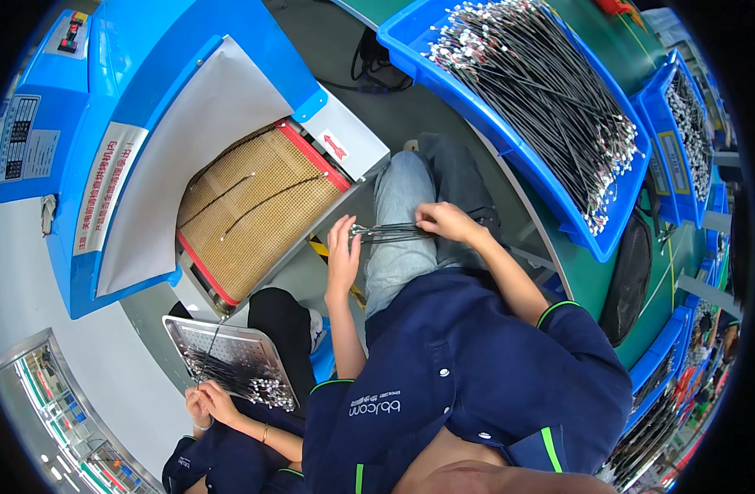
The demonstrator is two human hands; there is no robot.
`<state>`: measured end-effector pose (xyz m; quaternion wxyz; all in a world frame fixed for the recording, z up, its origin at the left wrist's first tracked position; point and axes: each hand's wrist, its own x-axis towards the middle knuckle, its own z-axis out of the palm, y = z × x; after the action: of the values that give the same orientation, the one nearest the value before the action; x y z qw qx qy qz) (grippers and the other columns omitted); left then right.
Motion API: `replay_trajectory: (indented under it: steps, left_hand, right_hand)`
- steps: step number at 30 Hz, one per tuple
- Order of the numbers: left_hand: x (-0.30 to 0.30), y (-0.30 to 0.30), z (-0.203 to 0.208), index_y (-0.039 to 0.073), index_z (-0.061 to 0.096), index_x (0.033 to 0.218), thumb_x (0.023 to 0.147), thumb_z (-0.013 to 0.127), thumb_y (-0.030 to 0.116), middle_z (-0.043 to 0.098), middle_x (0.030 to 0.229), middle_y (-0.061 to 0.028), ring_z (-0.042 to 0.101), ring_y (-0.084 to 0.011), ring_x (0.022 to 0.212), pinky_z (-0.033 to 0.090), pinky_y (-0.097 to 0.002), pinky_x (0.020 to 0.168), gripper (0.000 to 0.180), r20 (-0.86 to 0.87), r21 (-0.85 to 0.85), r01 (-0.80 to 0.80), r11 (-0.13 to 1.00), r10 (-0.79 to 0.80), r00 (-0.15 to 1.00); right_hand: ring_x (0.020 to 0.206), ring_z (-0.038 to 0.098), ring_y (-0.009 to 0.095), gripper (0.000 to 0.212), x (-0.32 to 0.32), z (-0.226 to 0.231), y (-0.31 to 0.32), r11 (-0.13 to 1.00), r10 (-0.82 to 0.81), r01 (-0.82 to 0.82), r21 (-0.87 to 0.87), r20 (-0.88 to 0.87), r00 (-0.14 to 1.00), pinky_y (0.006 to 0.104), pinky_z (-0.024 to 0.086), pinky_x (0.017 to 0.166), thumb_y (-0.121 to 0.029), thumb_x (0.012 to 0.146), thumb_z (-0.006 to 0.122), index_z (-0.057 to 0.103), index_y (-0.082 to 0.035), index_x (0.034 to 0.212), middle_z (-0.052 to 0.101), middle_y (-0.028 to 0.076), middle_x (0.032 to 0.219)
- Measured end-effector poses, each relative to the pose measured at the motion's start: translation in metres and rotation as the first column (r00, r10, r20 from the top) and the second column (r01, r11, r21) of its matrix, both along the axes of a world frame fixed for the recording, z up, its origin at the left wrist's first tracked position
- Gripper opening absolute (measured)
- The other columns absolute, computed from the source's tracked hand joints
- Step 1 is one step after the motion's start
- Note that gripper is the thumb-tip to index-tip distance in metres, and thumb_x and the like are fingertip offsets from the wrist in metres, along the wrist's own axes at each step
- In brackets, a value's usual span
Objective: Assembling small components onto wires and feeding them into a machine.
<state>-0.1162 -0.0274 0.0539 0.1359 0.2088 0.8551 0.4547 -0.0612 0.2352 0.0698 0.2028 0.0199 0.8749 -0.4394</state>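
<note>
A small bundle of thin black cables (391, 234) with pale connector ends lies crosswise over my lap, above the light blue jeans. My right hand (450, 222) is closed on the bundle at its right part, thumb and fingers pinching it. At the left, my left hand (342, 251) has its fingers around the connector ends. How firmly it grips is hard to see. To my right, a big blue bin (509, 148) is heaped with similar black cables (542, 90).
A blue machine (114, 107) with a red-edged mesh conveyor belt (266, 222) carries a few cables at the left. Lower left, a co-worker's hands (209, 403) handle a cable by a perforated metal tray (229, 336). More blue bins (670, 148) stand on the green table (579, 272), near a black pouch (627, 284).
</note>
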Motion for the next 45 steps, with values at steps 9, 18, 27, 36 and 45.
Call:
replay_trajectory:
  steps: [9,18,27,36,45]
  left_hand:
    - [0.001,0.015,0.004,0.007,0.049,0.130,0.093,0.050,0.012,0.045,0.134,-0.0128,0.040,-0.0320,0.125,0.033,-0.0396,0.104,0.037,0.031,-0.046,0.099,0.994,-0.097,0.995]
    - [0.009,0.029,0.003,0.008,0.046,0.133,0.094,0.051,0.014,0.044,0.137,-0.0127,0.035,-0.0304,0.131,0.030,-0.0389,0.108,0.041,-0.034,-0.060,0.053,0.997,-0.055,0.998]
    - [0.002,0.031,0.026,0.002,0.062,0.103,0.090,0.056,0.008,0.062,0.086,-0.0119,0.063,-0.0238,0.076,0.048,-0.0348,0.066,0.015,-0.065,-0.032,0.100,0.994,-0.102,0.993]
    - [0.004,0.060,0.067,0.002,0.063,0.100,0.086,0.060,0.006,0.061,0.083,-0.0120,0.060,-0.0274,0.078,0.048,-0.0370,0.069,0.015,-0.058,0.043,0.198,0.979,-0.196,0.979]
    - [0.000,0.068,0.093,0.002,0.067,0.096,0.083,0.064,0.010,0.065,0.085,-0.0120,0.061,-0.0290,0.079,0.049,-0.0368,0.071,0.015,-0.217,-0.037,0.194,0.980,-0.197,0.956]
  right_hand:
    - [0.077,0.062,0.030,0.012,0.005,0.012,0.007,0.996,-0.056,0.037,-0.079,-0.262,0.963,0.0382,0.048,0.069,-0.016,0.087,0.060,0.057,-0.005,0.091,0.062,0.012,0.082]
    - [0.084,0.062,0.029,0.013,0.015,0.000,0.013,0.973,-0.225,0.204,-0.107,-0.248,0.942,0.0359,0.050,0.075,-0.010,0.083,0.063,0.063,-0.002,0.094,0.062,0.013,0.090]
    - [0.083,0.062,0.022,0.016,0.009,0.048,0.026,0.968,-0.149,0.086,-0.237,-0.261,0.954,0.0304,0.049,0.071,-0.008,0.081,0.068,0.066,-0.003,0.097,0.062,0.009,0.091]
    - [0.078,0.064,0.025,0.013,-0.002,0.077,0.025,0.993,0.041,-0.091,-0.070,-0.521,0.853,0.0329,0.052,0.068,-0.007,0.078,0.068,0.067,-0.004,0.090,0.064,0.007,0.084]
    - [0.072,0.063,0.022,0.012,-0.010,0.086,0.007,0.992,0.126,-0.097,0.081,-0.585,0.801,0.0327,0.051,0.061,-0.012,0.077,0.069,0.064,-0.007,0.086,0.061,0.003,0.082]
